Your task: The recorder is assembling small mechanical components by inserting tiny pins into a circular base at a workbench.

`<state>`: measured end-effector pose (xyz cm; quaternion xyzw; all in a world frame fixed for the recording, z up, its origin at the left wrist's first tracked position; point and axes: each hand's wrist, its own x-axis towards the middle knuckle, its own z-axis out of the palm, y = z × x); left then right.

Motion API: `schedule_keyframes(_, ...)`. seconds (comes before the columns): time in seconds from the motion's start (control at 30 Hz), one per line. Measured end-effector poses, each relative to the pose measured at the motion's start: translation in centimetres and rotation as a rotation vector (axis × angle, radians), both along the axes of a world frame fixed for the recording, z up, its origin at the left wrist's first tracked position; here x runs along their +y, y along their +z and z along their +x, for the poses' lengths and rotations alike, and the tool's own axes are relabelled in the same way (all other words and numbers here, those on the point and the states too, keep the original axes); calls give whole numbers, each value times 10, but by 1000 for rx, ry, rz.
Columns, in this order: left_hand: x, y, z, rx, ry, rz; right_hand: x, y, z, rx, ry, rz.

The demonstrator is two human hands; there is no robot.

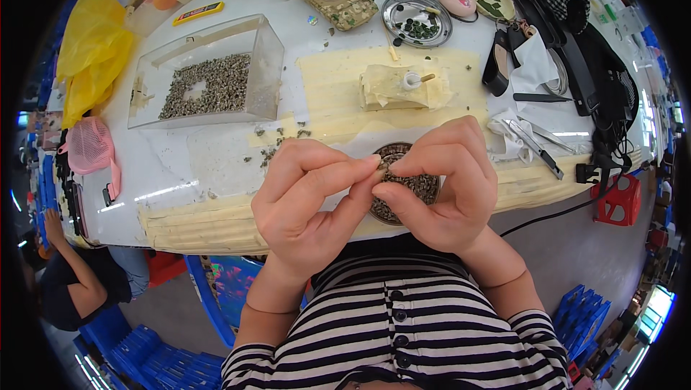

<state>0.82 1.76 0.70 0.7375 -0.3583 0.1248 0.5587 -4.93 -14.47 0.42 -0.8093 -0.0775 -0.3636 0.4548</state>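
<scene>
One dish of small parts sits beneath, likely to catch drops, as my left hand seemingly pinches something tiny, right hand with fingers slightly parted.

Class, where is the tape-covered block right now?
In the head view, the tape-covered block sits above and right of centre, just beyond the right hand.

Black-and-white striped shirt, dark round buttons down front; short sleeves, same stripes; hands and forearms bare.
</scene>
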Motion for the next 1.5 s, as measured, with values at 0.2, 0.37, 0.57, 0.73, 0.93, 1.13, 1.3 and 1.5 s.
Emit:
schedule_keyframes(0.2, 1, 1, -1, 15, 3, -12, -1, -2, 0, -25, -49, -79)
schedule_keyframes(0.37, 1, 2, 0, 9, -34, -31, 0, -1, 2, 69, 6, -29)
schedule_keyframes(0.57, 0, 0, 0, 5, -12, -18, 1, -2, 1, 38, -7, 1)
schedule_keyframes(0.73, 0, 0, -1, 18, 15, -10, -2, -1, -1, -30, -4, -69)
schedule_keyframes(0.93, 0, 0, -1, 37, -11, -38, 0, -2, 0, 34, -38, -41)
schedule_keyframes(1.13, 1, 1, 0, 30, -33, -29, 1, -1, 1, 61, -22, -37)
schedule_keyframes(1.3, 0, -1, -1, 16, -1, -8, 1, -3, 1, -26, -34, -20)
schedule_keyframes(1.5, -1, -1, -1, 26, 20, -15, 0, -3, 0, -31, -45, -51)
